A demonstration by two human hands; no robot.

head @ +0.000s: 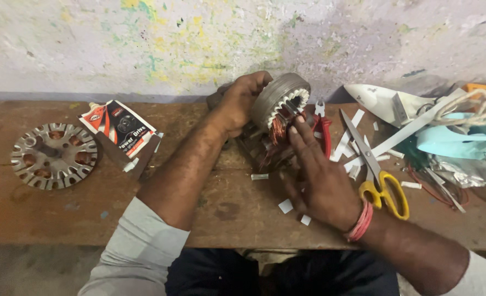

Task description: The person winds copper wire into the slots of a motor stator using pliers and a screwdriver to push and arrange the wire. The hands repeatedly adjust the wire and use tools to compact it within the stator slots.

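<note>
Left hand (242, 101): your fingers curl closed, far centre, wrist bent, forearm reaching in from near left.
Right hand (318, 178): your palm faces down, fingers stretched far, forearm entering from near right.

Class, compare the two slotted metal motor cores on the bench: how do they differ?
The held core stands on edge, gripped by the left hand with the right hand at its slots; the flat core lies alone. The held core carries copper wire and white strips; the flat core's slots are bare. Both are round and toothed.
</note>
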